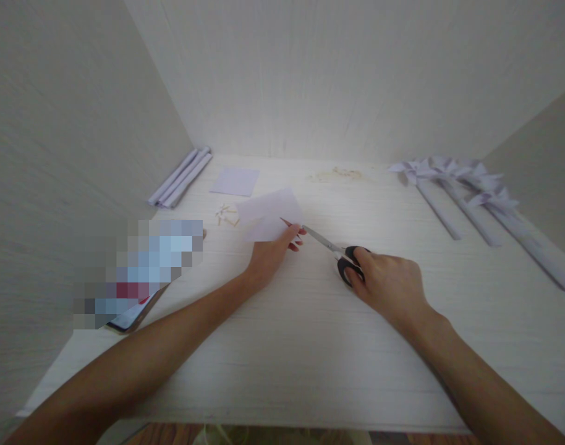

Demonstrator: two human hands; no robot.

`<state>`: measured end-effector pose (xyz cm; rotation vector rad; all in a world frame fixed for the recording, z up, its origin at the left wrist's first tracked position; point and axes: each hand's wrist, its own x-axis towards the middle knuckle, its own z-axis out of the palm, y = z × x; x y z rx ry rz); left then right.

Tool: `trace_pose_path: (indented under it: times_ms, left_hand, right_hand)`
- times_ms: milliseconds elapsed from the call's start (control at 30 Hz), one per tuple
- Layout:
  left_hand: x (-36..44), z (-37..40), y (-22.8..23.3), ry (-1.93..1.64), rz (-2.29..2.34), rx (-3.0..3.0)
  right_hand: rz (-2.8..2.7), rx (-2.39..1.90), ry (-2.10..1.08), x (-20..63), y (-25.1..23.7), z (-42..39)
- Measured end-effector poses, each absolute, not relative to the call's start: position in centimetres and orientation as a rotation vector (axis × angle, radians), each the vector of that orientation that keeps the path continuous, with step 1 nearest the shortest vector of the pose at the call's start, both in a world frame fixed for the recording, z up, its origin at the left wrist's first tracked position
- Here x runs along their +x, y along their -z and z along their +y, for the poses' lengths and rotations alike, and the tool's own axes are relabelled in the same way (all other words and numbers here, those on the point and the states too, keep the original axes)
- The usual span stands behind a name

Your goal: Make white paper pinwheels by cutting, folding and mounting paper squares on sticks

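Pinched by one corner in my left hand (277, 247) is a square sheet of white paper (266, 207), held a little above the table. My right hand (391, 281) grips a pair of scissors (326, 241) by its black handles. Their metal blades point left, and the tips reach the fingertips of my left hand beside the paper's right corner. Whether the blades touch the paper I cannot tell. A second square of white paper (235, 181) lies flat on the table behind. Small pale sticks or scraps (227, 215) are scattered left of the held sheet.
White paper rolls (183, 177) lie together at the back left. Several paper pinwheels (489, 198) on rolled paper sticks rest at the right. A phone (138, 312), partly blurred out, is by my left forearm. Small pale bits (347, 173) lie near the back wall. Walls enclose the table (282, 346).
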<state>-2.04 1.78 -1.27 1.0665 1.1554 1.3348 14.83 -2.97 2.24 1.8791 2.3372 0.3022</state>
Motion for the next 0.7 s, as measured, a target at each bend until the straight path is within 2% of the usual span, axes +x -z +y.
trace_pose_path:
  times_ms: [233,367,467,633,700]
  left_hand:
    - [-2.0,1.8,1.4,-1.350,1.147,1.067]
    - [-2.0,1.7,1.2,-1.345,1.152,1.068]
    - [-1.9,1.7,1.1,-1.332,1.164,1.066]
    - [-1.8,1.5,0.8,-1.242,1.145,1.112]
    - [-1.8,1.1,0.5,-1.134,1.127,1.167]
  right_hand:
    - [2.393,1.874,-0.272,15.2,-2.0,-2.9]
    - [2.498,1.930,-0.019,15.6,-1.3,-2.4]
    - [2.621,2.067,0.488,15.9,-0.4,-1.8]
    - [2.507,2.285,1.869,15.6,0.5,-1.2]
    - [2.403,2.303,2.245,15.3,0.6,-1.2]
